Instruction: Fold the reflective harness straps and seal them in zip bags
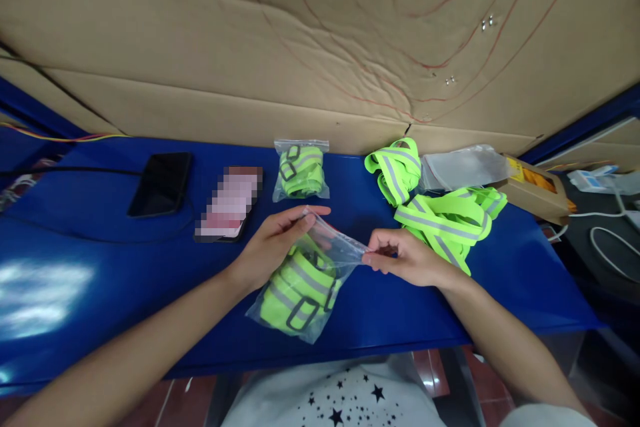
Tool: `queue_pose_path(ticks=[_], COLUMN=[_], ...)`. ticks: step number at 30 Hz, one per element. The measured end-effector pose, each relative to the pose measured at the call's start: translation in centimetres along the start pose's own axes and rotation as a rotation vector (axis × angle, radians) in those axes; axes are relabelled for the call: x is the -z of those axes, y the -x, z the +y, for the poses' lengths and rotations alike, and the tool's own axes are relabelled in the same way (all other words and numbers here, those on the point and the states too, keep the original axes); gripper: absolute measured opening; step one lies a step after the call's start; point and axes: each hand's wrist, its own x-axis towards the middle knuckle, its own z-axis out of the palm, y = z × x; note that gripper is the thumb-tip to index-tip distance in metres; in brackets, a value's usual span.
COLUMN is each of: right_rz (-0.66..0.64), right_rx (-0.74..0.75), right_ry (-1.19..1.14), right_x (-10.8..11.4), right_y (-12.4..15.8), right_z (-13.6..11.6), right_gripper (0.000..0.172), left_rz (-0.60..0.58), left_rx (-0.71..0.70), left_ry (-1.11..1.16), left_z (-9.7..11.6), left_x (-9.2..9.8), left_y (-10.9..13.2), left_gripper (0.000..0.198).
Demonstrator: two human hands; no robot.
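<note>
A clear zip bag (345, 255) hangs tilted between my hands, low over the front of the table. Inside it lies a rolled neon-yellow reflective strap (295, 280) with grey stripes and black buckles. My left hand (277, 240) pinches one corner of the bag's top edge between thumb and fingers. The opposite end of that edge is gripped by the fingertips of my right hand (400, 255). Whether the zip seal is closed along its length, I cannot tell. Behind my left hand, a second bag with a strap (303, 170) rests flat near the cardboard.
Loose reflective straps (445, 217) and another coil (395, 170) lie at the right. Beyond them are a stack of clear bags (465, 167) and a cardboard box (535, 190). Two phones, one black (161, 183) and one lit (230, 203), lie left on the blue table (125, 293).
</note>
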Motion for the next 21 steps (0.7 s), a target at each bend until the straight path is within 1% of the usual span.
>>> queue_pose_path(ticks=[2,4,7,9,14,17,19,21], right_rz=[0.008,0.000,-0.059,-0.074,0.001,-0.026,-0.054,-0.054], right_rx=[0.044,0.062,0.039,0.023,0.035,-0.034,-0.085,-0.095], right_ry=[0.049,0.051,-0.041,-0.108,-0.162,-0.199,-0.235,-0.262], right_x=[-0.1,-0.1,-0.2,-0.3,-0.7,-0.9,-1.0,-0.9], right_y=[0.0,0.0,0.0,-0.2,-0.4,-0.4,-0.5,-0.6], right_z=[0.0,0.0,-0.1,0.0,0.4,0.4,0.3,0.2], right_gripper=[0.033,0.032,0.029,0.029,0.031,0.030,0.033,0.034], left_rz=[0.016,0.022,0.020,0.018,0.036,0.043,0.051,0.054], left_rx=[0.006,0.002,-0.015,-0.023,-0.031,-0.035,-0.042,-0.049], left_ry=[0.009,-0.004,-0.028,-0.044,-0.049,-0.052,-0.071,-0.093], left_z=[0.0,0.0,0.1,0.2,0.3,0.3,0.2,0.1], left_x=[-0.2,-0.4,-0.5,-0.5,-0.9,-1.1,-1.2,-1.2], left_y=[0.2,0.4,0.6,0.7,0.8,1.0,1.0,1.1], left_gripper=[0.037,0.036,0.036,0.036,0.035,0.034,0.033,0.033])
